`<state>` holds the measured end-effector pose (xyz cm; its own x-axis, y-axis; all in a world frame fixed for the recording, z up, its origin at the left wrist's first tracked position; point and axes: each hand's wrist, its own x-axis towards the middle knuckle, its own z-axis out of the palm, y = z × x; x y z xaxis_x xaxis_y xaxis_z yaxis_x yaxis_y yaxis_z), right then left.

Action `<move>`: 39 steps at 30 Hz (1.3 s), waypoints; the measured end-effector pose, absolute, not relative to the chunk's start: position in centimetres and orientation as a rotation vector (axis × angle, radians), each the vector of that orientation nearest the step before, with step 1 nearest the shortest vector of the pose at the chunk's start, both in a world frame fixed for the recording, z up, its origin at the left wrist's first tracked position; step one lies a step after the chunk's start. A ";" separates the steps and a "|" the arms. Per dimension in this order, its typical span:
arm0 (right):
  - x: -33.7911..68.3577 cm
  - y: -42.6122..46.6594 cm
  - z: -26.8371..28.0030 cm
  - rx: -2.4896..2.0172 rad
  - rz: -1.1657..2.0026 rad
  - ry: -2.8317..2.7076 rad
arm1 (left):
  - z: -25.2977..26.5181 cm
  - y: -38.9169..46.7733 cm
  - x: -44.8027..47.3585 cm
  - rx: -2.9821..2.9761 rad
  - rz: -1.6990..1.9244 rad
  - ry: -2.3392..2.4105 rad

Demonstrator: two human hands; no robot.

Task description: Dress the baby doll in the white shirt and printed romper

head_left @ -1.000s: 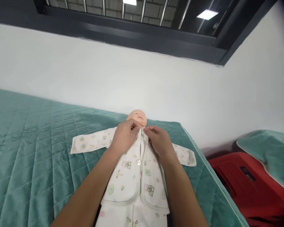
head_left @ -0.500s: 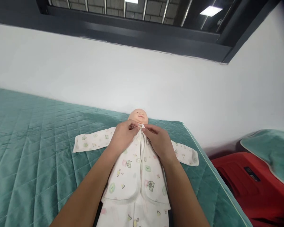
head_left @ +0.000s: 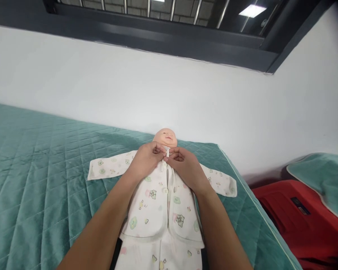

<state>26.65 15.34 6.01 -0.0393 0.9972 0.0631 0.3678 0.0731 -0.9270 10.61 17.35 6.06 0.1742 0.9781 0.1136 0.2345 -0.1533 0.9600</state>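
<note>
A baby doll [head_left: 165, 137] lies on its back, dressed in a white printed baby jacket [head_left: 152, 210] and matching trousers [head_left: 169, 257]. The jacket's two front edges lie side by side, parted by a narrow gap below the chest. At the collar, my left hand [head_left: 148, 159] pinches one front edge between thumb and fingers. My right hand [head_left: 186, 165] pinches the other edge, its thumb close to the left fingertips. A button [head_left: 165, 190] shows lower on the front. The sleeves stretch out to both sides, and the fingers partly cover the collar.
The doll lies on a green quilted bed cover [head_left: 45, 180] against a white wall [head_left: 129, 86]. A dark-framed window with bars [head_left: 171, 11] is above. Beyond the bed's right edge stands a red plastic chair [head_left: 293, 221] with green cloth [head_left: 323, 180] over it.
My right thumb and fingers have moved slightly left at the collar, bringing the two edges closer together. The left hand stays nearly in place. The view has shifted slightly.
</note>
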 end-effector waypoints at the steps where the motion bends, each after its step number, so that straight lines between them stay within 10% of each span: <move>1: 26.6 15.3 6.0 -1.423 0.979 -1.538 | 6.2 17.3 10.5 1.579 1.050 1.194; 28: 27.3 14.8 6.7 -1.433 1.002 -1.509 | 5.9 17.4 10.4 1.845 1.080 1.146; 39: 26.5 14.9 6.2 -1.527 0.528 -1.637 | 6.4 17.2 10.3 1.874 1.019 1.212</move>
<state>26.51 14.93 6.24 0.0681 0.9587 0.2763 0.6162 0.1774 -0.7673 10.33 17.24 6.37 0.2615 0.9326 0.2488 0.4051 -0.3400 0.8487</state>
